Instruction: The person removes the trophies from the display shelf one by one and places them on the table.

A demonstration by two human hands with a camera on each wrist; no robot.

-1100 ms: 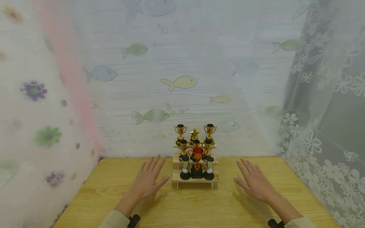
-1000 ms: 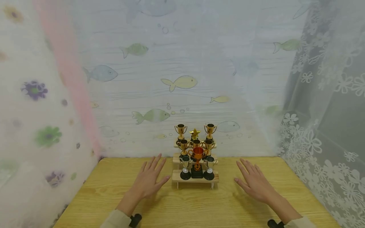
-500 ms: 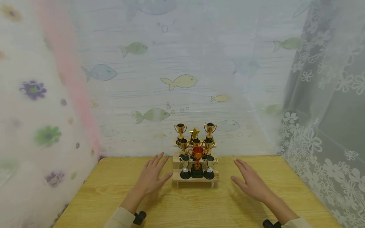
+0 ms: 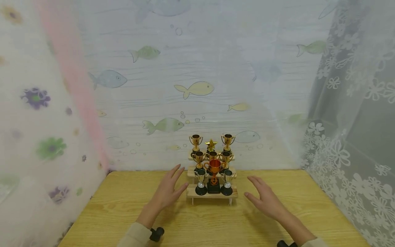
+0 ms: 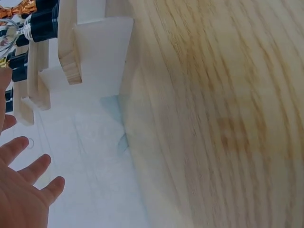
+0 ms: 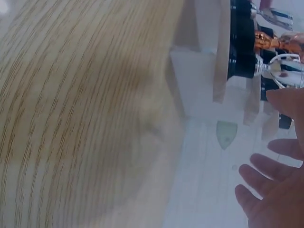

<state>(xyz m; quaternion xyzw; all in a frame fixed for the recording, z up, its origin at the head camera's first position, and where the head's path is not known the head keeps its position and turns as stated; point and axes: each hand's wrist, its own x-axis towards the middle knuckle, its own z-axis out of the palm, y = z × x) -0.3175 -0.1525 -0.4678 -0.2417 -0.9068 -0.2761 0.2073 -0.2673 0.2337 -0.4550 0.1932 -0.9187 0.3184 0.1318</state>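
A small three-tier wooden stand [image 4: 191, 195] holds several mini trophies in the head view. On its front tier, two silver trophy cups [image 4: 201, 178] flank a taller orange-bronze trophy cup [image 4: 214, 168]. Gold trophy cups [image 4: 199, 157] fill the middle tier. At the top, a gold star trophy [image 4: 211, 144] stands between two gold cups. My left hand [image 4: 166, 192] is just left of the stand, fingers extended, holding nothing. To the right of the stand, my right hand [image 4: 266, 199] is likewise held with fingers spread and nothing in it. Both wrist views show a gap between fingers and table.
The stand sits on a wood-grain table [image 4: 213, 226], near its back edge. Behind rises a fish-patterned curtain [image 4: 197, 68]. A flowered cloth [image 4: 40, 144] hangs at the left and a white lace curtain [image 4: 348, 164] at the right.
Both hands have moved inward, closer to the stand's two sides, the right one leftward and the left one rightward. The trophies and stand stay where they were.
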